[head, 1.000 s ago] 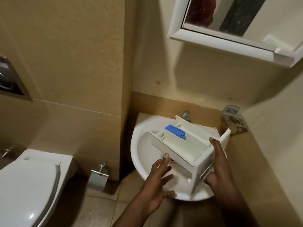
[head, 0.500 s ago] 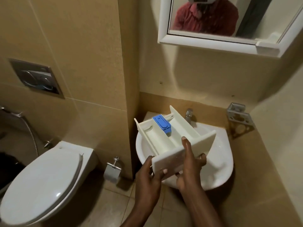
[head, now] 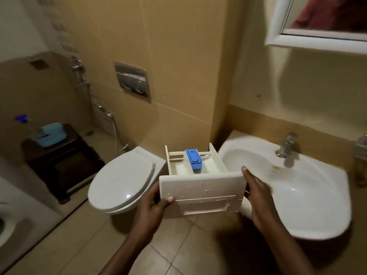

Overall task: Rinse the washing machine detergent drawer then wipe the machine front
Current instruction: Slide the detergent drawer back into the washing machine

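Observation:
The white detergent drawer (head: 202, 193) with a blue insert (head: 194, 160) hangs level in the air between the toilet and the sink, its wet front panel facing me with droplets on it. My left hand (head: 154, 206) grips the panel's lower left corner, thumb on the face. My right hand (head: 258, 193) holds its right end. The white washing machine (head: 12, 221) shows only as a corner at the far left, its front mostly out of view.
A white sink (head: 309, 197) with a chrome tap (head: 287, 144) is at my right. The closed toilet (head: 123, 179) stands left of the drawer. A dark stool (head: 59, 157) with a teal container sits further left. A mirror (head: 321, 26) hangs above the sink. The floor is tiled.
The drawer has come out of the sink basin and swung left, now level with its front towards me. My view has turned left, bringing the toilet, stool and machine corner in.

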A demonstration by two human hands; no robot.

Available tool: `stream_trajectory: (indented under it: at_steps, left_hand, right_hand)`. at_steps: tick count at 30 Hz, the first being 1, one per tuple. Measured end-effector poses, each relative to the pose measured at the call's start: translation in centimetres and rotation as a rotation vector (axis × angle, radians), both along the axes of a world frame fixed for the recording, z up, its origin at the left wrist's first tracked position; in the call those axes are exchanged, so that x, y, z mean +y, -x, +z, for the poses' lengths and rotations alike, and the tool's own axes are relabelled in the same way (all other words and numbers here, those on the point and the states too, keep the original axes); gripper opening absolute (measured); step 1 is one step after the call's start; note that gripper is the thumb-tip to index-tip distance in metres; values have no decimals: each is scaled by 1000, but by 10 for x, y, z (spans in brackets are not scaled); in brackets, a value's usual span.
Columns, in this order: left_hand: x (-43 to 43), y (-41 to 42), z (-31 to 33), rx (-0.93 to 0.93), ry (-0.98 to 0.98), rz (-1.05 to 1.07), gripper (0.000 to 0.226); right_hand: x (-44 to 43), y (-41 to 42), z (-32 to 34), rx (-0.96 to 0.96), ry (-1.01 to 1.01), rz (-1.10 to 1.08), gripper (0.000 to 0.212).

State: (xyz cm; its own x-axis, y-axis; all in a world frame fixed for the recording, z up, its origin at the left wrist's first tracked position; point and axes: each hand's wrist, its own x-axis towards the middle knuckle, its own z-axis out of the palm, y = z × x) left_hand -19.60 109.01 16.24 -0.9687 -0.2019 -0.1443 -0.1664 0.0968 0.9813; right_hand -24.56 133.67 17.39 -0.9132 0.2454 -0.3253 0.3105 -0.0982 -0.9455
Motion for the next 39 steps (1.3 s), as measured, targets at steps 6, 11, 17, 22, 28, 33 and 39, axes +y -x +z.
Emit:
stream_trajectory:
  at_steps: [6, 11, 17, 22, 28, 33, 39]
  left_hand:
    - [-121, -52, 8, 5, 53, 224, 44]
    - [-223, -115, -5, -57, 49, 467, 41]
    - [-322, -186, -23, -168, 31, 828, 26]
    - [-365, -238, -34, -175, -515, 977, 21]
    - [-416, -248, -28, -96, -1040, 953, 38]
    - [-472, -251, -26, 74, -1163, 1103, 40]
    - [-535, -240, -35, 151, -1236, 1264, 39]
  right_hand:
    - [-128, 3, 0, 118, -126, 383, 27]
    - [-260, -22, -8, 123, -29, 534, 24]
    - [-391, -74, -12, 62, -23, 635, 26]
    - [-491, -114, -6, 60, -42, 717, 25]
    - [-582, -138, -9, 115, -50, 840, 24]
    - [-647, -150, -21, 129, -14, 941, 22]
    - [-719, -137, -41, 116, 53, 1139, 25]
